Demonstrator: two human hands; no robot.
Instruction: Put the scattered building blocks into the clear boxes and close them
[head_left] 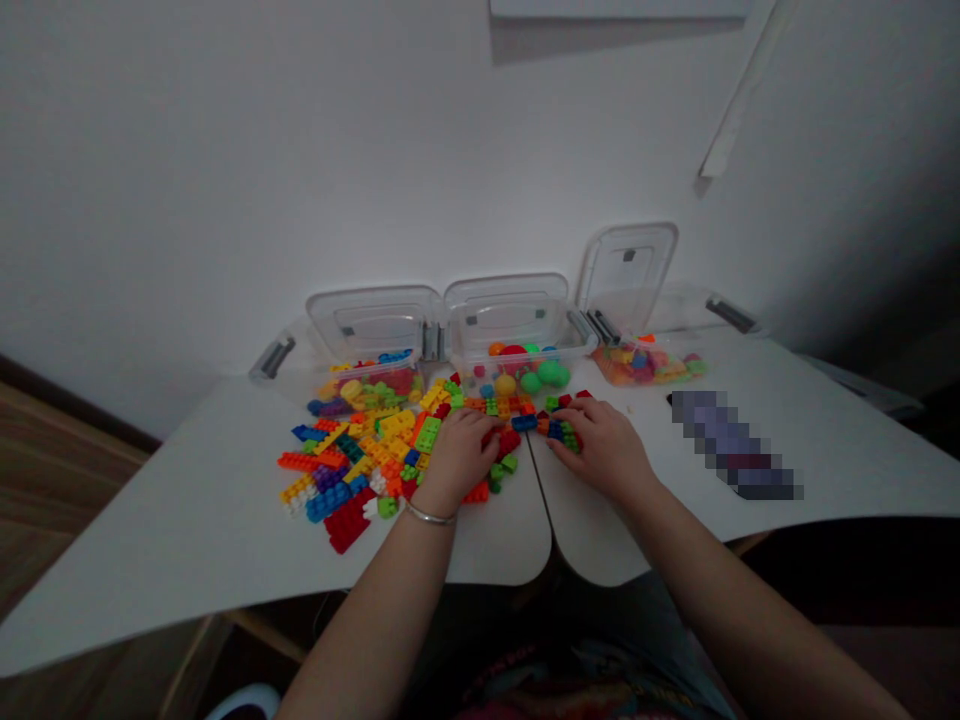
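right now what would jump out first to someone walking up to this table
A spread of bright plastic building bricks in red, orange, yellow, green and blue covers the middle of the white table, under the left hand and right hand. Behind it, clear plastic boxes with open lids hold more bricks and round green and red balls.

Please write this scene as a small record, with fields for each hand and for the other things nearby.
Left hand: on the edge of the pile of plastic building bricks
Left wrist: silver bangle
Right hand: curled over a small cluster of blue, green and red bricks
Behind the hands: open clear box of bricks; open clear box of coloured balls
Right side: clear bag of coloured pieces
Surface: white table
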